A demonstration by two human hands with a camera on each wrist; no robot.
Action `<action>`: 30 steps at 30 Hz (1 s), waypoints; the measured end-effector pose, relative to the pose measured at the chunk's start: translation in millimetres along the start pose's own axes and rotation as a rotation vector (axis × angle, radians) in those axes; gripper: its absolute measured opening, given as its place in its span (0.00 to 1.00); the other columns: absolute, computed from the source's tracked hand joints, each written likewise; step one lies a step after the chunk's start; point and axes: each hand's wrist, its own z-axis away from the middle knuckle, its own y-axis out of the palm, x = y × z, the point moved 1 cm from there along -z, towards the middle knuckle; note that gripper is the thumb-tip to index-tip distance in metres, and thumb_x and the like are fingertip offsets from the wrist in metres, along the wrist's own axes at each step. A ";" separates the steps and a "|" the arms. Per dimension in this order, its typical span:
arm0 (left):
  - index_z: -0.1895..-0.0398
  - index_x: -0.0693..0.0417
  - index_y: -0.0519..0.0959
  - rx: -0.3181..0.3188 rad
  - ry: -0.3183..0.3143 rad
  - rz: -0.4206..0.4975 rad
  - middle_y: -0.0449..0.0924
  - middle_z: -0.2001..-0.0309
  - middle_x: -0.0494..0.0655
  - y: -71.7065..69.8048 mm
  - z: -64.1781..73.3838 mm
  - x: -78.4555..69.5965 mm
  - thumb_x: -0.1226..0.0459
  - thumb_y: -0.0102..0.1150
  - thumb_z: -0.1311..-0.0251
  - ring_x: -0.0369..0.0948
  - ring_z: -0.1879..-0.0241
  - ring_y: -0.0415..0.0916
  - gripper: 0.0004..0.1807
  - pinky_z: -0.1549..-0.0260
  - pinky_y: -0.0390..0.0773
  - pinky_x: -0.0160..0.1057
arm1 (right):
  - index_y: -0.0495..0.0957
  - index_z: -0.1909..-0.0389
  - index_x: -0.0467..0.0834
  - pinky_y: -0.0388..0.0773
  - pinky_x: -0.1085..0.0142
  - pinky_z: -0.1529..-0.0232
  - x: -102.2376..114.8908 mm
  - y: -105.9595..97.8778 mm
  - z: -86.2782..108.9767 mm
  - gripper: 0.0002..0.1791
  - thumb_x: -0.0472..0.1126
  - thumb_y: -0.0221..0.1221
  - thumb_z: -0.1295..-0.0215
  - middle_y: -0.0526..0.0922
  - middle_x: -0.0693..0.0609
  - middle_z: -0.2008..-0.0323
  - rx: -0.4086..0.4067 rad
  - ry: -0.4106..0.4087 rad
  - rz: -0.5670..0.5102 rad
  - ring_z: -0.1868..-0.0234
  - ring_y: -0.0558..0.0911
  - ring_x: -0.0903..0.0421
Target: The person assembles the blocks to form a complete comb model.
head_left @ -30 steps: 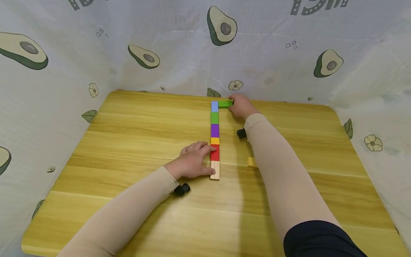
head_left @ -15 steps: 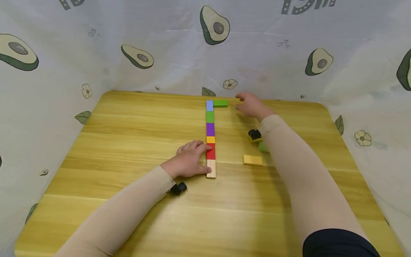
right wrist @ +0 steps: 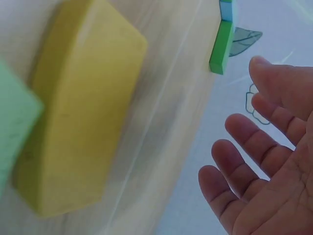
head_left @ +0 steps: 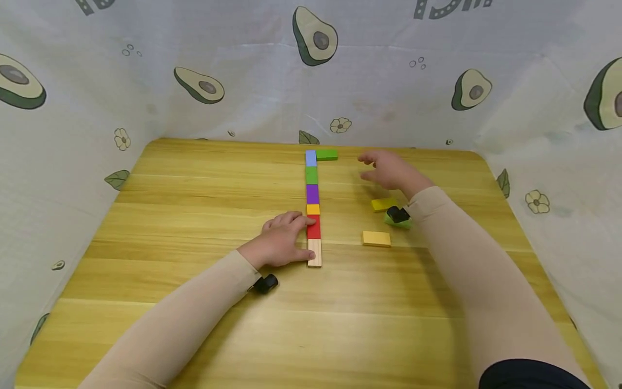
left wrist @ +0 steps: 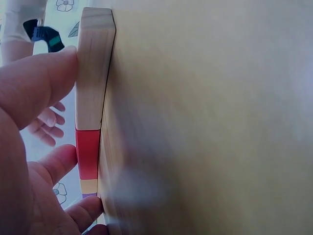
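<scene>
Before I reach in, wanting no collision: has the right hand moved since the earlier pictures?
Yes, the right hand has moved rightward, farther from the middle leaf print.

Running from 12 to 6 o'clock: blue block (head_left: 311, 158), green block (head_left: 311, 175), purple block (head_left: 312, 194), orange block (head_left: 313, 209), red block (head_left: 315, 230), pale wood block (head_left: 317, 249); avocado-printed white cloth (head_left: 257, 27).

Head view bright; soft shadows, pale sheen on table (head_left: 301, 340). Wrist views hazy, near pale green block (right wrist: 15, 127) blurred.
</scene>
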 end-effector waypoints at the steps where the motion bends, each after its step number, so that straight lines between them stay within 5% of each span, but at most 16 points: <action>1: 0.19 0.36 0.62 0.002 0.000 -0.001 0.53 0.17 0.52 0.0 0.1 -0.1 0.40 0.68 0.36 0.56 0.17 0.49 0.45 0.22 0.49 0.64 | 0.64 0.21 0.39 0.65 0.38 0.25 -0.1 0.9 4.0 0.32 0.44 0.58 0.21 0.68 0.34 0.25 0.004 -0.007 0.006 0.25 0.68 0.34; 12: 0.19 0.38 0.63 -0.003 0.008 0.001 0.54 0.18 0.52 -1.9 2.3 -2.5 0.41 0.68 0.36 0.55 0.18 0.49 0.44 0.23 0.50 0.63 | 0.71 0.25 0.42 0.67 0.38 0.26 -10.2 19.6 37.9 0.29 0.42 0.60 0.23 0.73 0.38 0.27 0.069 -0.030 -0.011 0.28 0.72 0.36; 30: 0.19 0.36 0.62 -0.008 0.005 -0.004 0.54 0.17 0.52 1.4 -0.2 1.5 0.40 0.68 0.35 0.55 0.18 0.49 0.44 0.22 0.49 0.63 | 0.76 0.30 0.40 0.68 0.40 0.26 -19.1 44.3 55.3 0.26 0.41 0.65 0.26 0.80 0.39 0.32 0.080 -0.081 0.008 0.28 0.74 0.37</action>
